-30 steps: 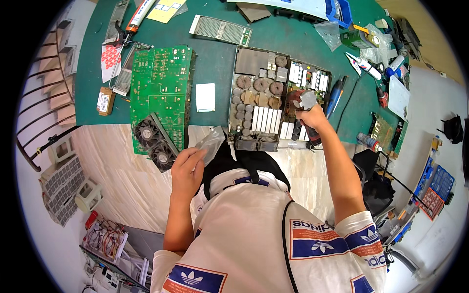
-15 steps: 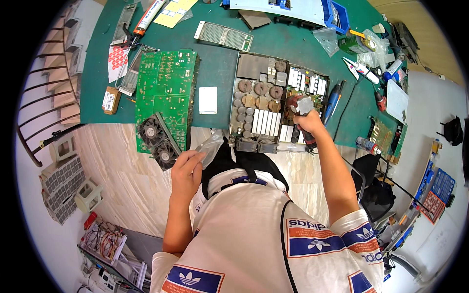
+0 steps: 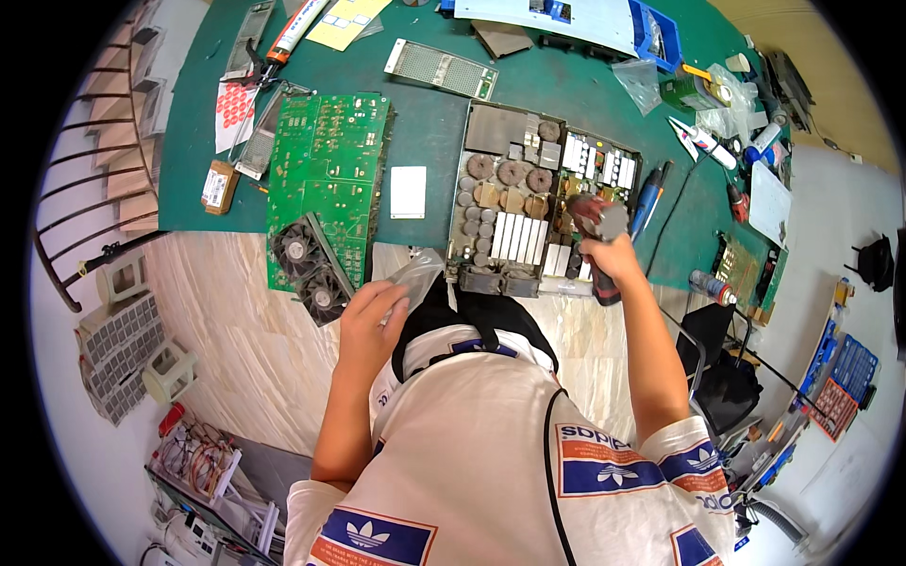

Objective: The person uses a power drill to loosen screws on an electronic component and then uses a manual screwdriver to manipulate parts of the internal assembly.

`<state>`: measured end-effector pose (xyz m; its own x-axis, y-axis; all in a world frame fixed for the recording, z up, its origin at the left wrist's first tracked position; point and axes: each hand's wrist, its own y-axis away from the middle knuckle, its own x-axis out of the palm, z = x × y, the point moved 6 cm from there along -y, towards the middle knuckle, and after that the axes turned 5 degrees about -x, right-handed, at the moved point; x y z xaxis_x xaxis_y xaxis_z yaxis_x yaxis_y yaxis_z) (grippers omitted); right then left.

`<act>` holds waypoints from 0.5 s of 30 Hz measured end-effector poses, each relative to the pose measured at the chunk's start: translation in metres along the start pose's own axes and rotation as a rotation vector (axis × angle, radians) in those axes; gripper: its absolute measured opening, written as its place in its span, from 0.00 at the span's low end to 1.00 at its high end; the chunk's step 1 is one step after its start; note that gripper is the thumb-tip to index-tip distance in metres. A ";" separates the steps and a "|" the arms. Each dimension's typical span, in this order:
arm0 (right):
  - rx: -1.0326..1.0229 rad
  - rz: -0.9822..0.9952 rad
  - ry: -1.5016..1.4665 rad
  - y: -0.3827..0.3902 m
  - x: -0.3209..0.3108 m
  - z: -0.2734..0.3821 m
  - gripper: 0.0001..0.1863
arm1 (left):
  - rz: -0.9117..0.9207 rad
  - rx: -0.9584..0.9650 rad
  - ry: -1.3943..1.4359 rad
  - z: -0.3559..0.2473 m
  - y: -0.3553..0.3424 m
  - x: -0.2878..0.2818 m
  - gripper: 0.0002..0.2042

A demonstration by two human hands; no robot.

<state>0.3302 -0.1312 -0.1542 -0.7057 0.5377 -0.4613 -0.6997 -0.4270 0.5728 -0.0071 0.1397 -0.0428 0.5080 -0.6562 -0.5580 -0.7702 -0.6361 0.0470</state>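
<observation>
In my right hand point(image 3: 612, 259) is a cordless drill point(image 3: 596, 222), my fingers wrapped round its grip. It hangs over the right part of an open metal chassis point(image 3: 462, 141) packed with ring coils, capacitors and white blocks. My left hand point(image 3: 374, 321) is closed on a clear plastic bag point(image 3: 417, 280), just in front of the table edge; anything inside the bag is too faint to tell. Close by the left hand, a pair of black fans point(image 3: 311, 269) leans on the near end of a large green circuit board point(image 3: 326, 170). A white card point(image 3: 409, 192) lies between board and chassis.
A perforated metal plate point(image 3: 442, 69) lies beyond the board. To the chassis's right are a blue-handled tool point(image 3: 647, 200) and a black cable. A blue bin point(image 3: 658, 38), a green can point(image 3: 694, 91) and a glue tube point(image 3: 703, 141) stand or lie farther right. A small carton point(image 3: 219, 187) sits at left.
The drill has shifted slightly right and nearer, and its head has tilted. My left hand, still holding the bag, has moved a little to the right and up. The whole view has shifted slightly.
</observation>
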 end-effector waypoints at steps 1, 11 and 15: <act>-0.044 -0.003 -0.023 0.013 -0.002 0.010 0.16 | 0.008 -0.004 0.003 0.000 -0.002 0.002 0.11; -0.519 0.479 0.071 0.153 0.018 0.118 0.19 | 0.052 0.135 -0.048 -0.023 -0.025 0.020 0.16; -0.296 0.547 -0.006 0.169 0.029 0.116 0.16 | 0.077 0.225 -0.049 -0.040 -0.030 0.021 0.16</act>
<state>0.2050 -0.1032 0.0079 -0.9708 0.1876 -0.1497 -0.2384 -0.8250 0.5123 0.0418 0.1286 -0.0231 0.4292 -0.6757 -0.5994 -0.8753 -0.4748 -0.0916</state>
